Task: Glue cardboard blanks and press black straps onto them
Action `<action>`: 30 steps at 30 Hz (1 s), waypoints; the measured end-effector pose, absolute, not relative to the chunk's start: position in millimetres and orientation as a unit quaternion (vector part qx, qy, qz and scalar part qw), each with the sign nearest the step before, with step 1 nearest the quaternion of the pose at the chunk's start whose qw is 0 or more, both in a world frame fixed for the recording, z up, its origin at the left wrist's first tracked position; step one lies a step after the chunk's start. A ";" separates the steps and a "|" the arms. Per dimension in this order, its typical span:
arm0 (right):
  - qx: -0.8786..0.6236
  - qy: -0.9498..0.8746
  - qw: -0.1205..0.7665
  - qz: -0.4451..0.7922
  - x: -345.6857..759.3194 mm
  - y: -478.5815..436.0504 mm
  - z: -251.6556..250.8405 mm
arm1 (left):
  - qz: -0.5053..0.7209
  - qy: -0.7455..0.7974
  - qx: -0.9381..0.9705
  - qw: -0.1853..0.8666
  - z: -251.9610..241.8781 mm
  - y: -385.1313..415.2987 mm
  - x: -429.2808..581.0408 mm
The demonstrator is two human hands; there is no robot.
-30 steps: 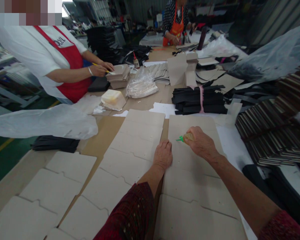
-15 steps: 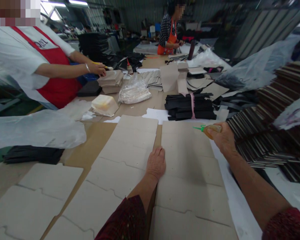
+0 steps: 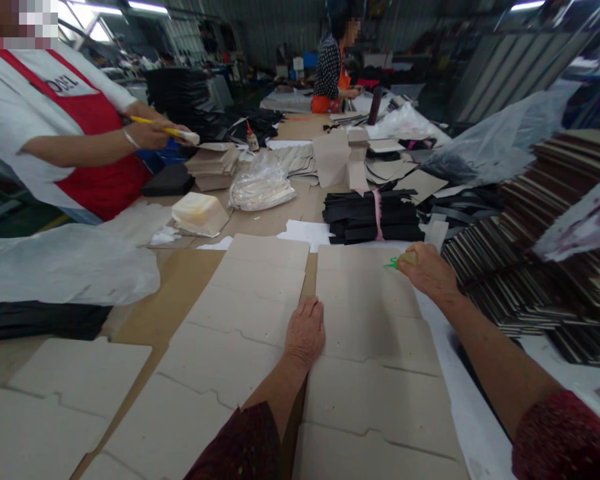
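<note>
My right hand (image 3: pixel 434 272) is closed round a small squeeze bottle of amber liquid (image 3: pixel 408 259). Its green nozzle points left, over the far end of the right-hand row of overlapping grey-beige cardboard pieces (image 3: pixel 350 387). My left hand (image 3: pixel 305 332) lies palm down, fingers extended, at the gap between that row and the middle row of cardboard pieces (image 3: pixel 215 347); nothing shows in it. Small dark dots mark some pieces. Another row of cardboard pieces (image 3: pixel 80 377) lies at the left.
Bundled black strips (image 3: pixel 373 217) lie beyond the rows. Dark-edged boards (image 3: pixel 500 273) are stacked at right. Across the table, a person in a red apron (image 3: pixel 97 137) holds a yellow-handled brush (image 3: pixel 167 129) near stacked card pieces (image 3: pixel 213 165). Plastic sheeting (image 3: pixel 70 263) covers the left side.
The view has shifted slightly. My right hand still holds the bottle over the far cardboard, and my left hand stays at the gap. The co-worker's brush has lifted off the stack.
</note>
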State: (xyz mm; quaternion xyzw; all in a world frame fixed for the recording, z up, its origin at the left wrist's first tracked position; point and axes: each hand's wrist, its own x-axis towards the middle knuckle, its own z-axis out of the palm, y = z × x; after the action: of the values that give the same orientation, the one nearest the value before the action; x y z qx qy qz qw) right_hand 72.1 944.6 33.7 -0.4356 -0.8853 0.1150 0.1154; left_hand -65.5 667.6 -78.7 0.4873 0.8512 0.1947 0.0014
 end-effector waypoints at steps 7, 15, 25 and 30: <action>-0.442 -0.891 0.080 0.069 69.4 953.4 34.6 | 0.202 0.848 0.490 -0.011 -82.2 667.4 -66.4; -0.420 -0.902 0.063 0.078 73.1 955.7 44.7 | 0.198 0.849 0.490 -0.006 -79.2 667.6 -65.6; -0.455 -0.872 0.139 0.113 65.7 941.8 36.7 | 0.197 0.852 0.485 0.003 -78.4 667.1 -65.1; -0.435 -0.848 0.221 0.205 48.2 923.6 28.3 | 0.195 0.854 0.482 0.012 -77.2 666.9 -63.9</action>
State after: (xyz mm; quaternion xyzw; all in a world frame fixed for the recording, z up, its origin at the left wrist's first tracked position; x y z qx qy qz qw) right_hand 48.2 923.6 28.3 -0.4350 -0.8484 0.2047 0.2214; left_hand -63.9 666.9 -77.2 0.4821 0.8541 0.1947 0.0123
